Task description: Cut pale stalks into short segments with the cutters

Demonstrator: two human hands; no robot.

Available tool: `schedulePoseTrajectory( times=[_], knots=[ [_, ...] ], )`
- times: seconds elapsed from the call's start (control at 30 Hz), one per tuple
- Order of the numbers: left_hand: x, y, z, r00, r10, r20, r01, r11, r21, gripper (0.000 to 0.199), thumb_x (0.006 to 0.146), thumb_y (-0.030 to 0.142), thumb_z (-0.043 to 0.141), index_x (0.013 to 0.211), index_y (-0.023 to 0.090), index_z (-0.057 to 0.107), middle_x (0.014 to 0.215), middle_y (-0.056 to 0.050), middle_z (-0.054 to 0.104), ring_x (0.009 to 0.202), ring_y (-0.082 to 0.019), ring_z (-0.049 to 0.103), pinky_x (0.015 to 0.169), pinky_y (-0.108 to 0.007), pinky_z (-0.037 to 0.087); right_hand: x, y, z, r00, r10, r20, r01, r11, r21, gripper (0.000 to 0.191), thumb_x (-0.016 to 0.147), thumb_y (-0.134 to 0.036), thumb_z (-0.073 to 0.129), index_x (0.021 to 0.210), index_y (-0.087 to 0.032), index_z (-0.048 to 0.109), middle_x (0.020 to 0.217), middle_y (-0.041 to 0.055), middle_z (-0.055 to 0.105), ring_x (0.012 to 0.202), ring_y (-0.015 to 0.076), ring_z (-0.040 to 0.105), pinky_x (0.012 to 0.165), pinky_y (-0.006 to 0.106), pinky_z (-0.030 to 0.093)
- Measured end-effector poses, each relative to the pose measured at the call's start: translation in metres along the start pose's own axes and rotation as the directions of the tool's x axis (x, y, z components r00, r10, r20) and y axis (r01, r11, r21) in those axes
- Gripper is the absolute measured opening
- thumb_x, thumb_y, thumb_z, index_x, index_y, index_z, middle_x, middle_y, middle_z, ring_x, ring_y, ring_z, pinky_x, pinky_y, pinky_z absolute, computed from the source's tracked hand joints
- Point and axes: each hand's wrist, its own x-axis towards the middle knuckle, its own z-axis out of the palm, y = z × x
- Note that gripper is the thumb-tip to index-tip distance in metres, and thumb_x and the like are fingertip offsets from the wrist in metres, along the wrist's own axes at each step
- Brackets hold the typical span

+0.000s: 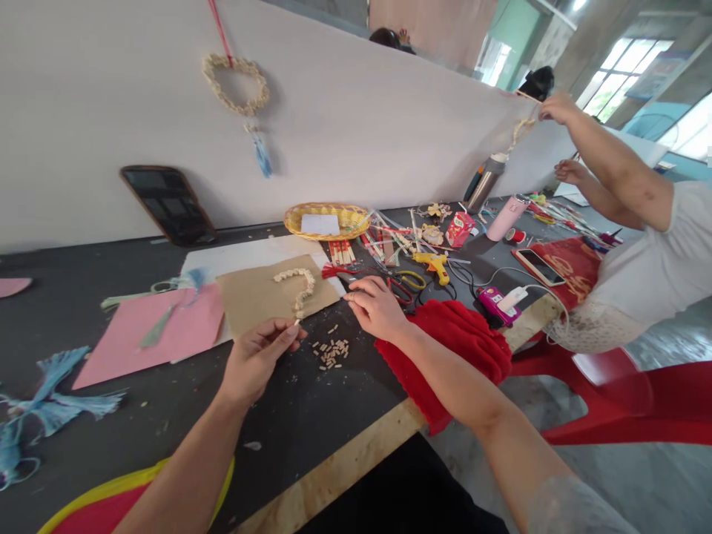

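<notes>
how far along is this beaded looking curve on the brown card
Partway, it seems. Done: a hooked row of small pale pieces sits on the brown card. In hand: the left hand pinches a small pale piece; whether the right hand holds anything is unclear. Left: the curve is open, and loose pieces lie on the dark table.

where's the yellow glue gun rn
In the head view, the glue gun lies right of centre on the table, just behind the red cloth and left of the purple power strip.
</notes>
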Motion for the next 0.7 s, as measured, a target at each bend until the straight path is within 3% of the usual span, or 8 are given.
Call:
schedulePoseTrajectory(
  times=[0.7],
  knots=[
    [0.0008,-0.0053,-0.0029,0.999,0.044,-0.002,-0.044,0.999,0.018,0.04,0.059,0.054,0.083,0.074,0.018,0.072,0.072,-0.004,0.071,0.06,-0.011,0.056,0.058,-0.021,0.046,0.0002,0.0007,0.0004,1.0,-0.001,-0.029,0.002,0.998,0.056,0.022,0.094,-0.02,0.051,0.101,-0.019,0.072,0.11,0.0099,0.064,0.11,0.023,0.049,0.098,0.039,0.049]
  ],
)
